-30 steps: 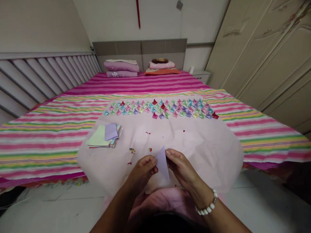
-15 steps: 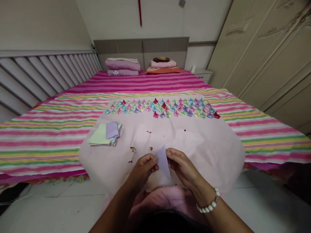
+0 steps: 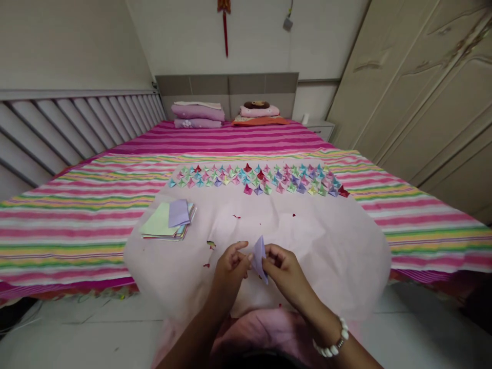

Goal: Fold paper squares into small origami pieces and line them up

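A small sheet of purple paper [image 3: 259, 259], folded to a point at the top, is held upright above the pale pink sheet [image 3: 307, 246]. My right hand [image 3: 282, 266] pinches its right edge between thumb and fingers. On the other edge, my left hand [image 3: 232, 269] has its thumb against the paper, with the index finger lifted and the other fingers curled behind. Rows of small folded paper pieces [image 3: 248, 179] in many colours stand along the sheet's far side. To the left lies a stack of square papers [image 3: 157, 220] with a purple square [image 3: 178, 212] on top.
Small red and dark scraps [image 3: 210, 245] are scattered on the pink sheet. Beneath it is a striped bedspread [image 3: 77, 220]. Folded bedding [image 3: 198, 114] rests by the headboard [image 3: 196, 89]. A slatted rail [image 3: 88, 123] runs along the left, and a wardrobe [image 3: 415, 102] stands at right.
The purple paper has turned and been folded narrower between my hands. My left index finger has lifted away from it. The view has tipped slightly upward.
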